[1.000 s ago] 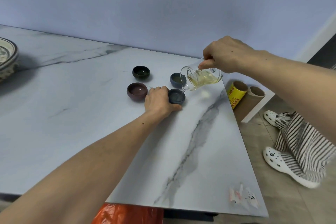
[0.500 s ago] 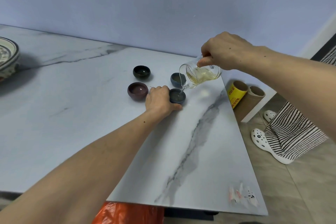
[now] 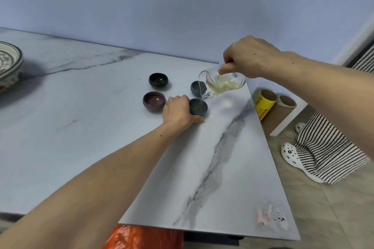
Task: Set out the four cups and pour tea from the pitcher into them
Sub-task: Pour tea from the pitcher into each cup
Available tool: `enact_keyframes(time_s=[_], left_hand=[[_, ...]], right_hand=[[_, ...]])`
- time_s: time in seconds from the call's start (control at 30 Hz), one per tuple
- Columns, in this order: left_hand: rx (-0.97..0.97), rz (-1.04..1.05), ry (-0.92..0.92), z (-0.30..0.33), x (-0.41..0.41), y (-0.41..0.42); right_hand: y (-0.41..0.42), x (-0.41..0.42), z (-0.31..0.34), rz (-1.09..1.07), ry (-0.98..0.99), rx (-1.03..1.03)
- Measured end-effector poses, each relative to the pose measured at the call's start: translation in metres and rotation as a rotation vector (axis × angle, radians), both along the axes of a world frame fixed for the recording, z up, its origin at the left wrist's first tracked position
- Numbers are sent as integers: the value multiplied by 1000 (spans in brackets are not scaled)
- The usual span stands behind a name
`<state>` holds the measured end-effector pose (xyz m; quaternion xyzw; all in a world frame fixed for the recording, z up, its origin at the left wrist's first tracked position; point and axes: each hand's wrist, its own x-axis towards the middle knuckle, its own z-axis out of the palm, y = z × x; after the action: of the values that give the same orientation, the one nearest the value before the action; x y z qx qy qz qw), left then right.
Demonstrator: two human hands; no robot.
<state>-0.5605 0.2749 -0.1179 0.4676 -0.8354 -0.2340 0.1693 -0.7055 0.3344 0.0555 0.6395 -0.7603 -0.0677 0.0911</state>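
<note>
Several small cups stand in a square on the marble table (image 3: 232,157): a dark green cup (image 3: 158,80) at the back left, a purple cup (image 3: 153,101) at the front left, a grey-blue cup (image 3: 196,88) at the back right and a dark blue cup (image 3: 199,106) at the front right. My left hand (image 3: 178,112) wraps the left side of the dark blue cup. My right hand (image 3: 249,57) grips a glass pitcher (image 3: 221,84) of pale yellow tea, tilted spout-down, and a thin stream falls into the dark blue cup.
A patterned ceramic bowl (image 3: 9,62) sits at the far left of the table. Plastic wrappers (image 3: 271,217) lie near the front right corner. Beyond the right edge are cardboard tubes (image 3: 265,105), a striped cloth (image 3: 327,147) and a white clog (image 3: 291,154).
The pitcher has stayed tilted over the dark blue cup, pouring throughout, with the tea level inside dropping slightly. My left hand has kept its hold. The clogs and striped cloth on the floor shifted.
</note>
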Motion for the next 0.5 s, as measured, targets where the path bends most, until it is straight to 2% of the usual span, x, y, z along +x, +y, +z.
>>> enact_keyframes(time_s=[0.5], left_hand=[[45, 0, 2, 8, 4, 1]], right_hand=[[20, -32, -23, -220, -395, 7]])
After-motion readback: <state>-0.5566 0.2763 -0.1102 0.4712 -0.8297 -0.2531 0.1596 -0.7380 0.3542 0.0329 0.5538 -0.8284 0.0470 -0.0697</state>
